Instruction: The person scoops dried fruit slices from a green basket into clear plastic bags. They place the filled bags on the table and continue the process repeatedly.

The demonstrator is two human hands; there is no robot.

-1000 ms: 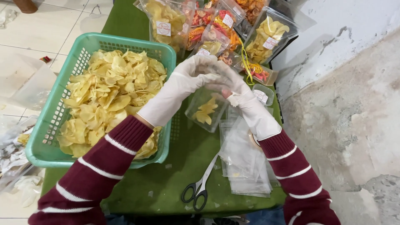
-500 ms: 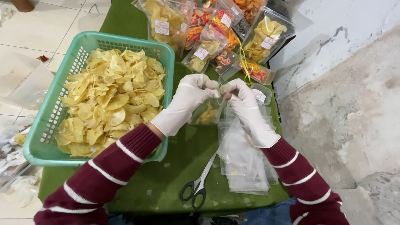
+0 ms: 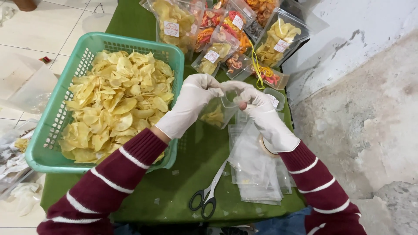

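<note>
By the basket (image 3: 48,156) of chips (image 3: 113,104), my left hand (image 3: 191,104) pinches the pouch (image 3: 217,114) top at mid-table; I'd keep it level. My right hand (image 3: 261,114) clamps the other corner, so I'd press evenly along the seal

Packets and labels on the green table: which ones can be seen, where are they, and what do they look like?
Clear pouch: held between left hand and right hand, a few yellow chips inside.
Filled pouches: far edge of the table, clear, with yellow, orange and red snacks.
Labels: small white stickers on those pouches.
Empty bags: flat clear stack under the right forearm.
</note>
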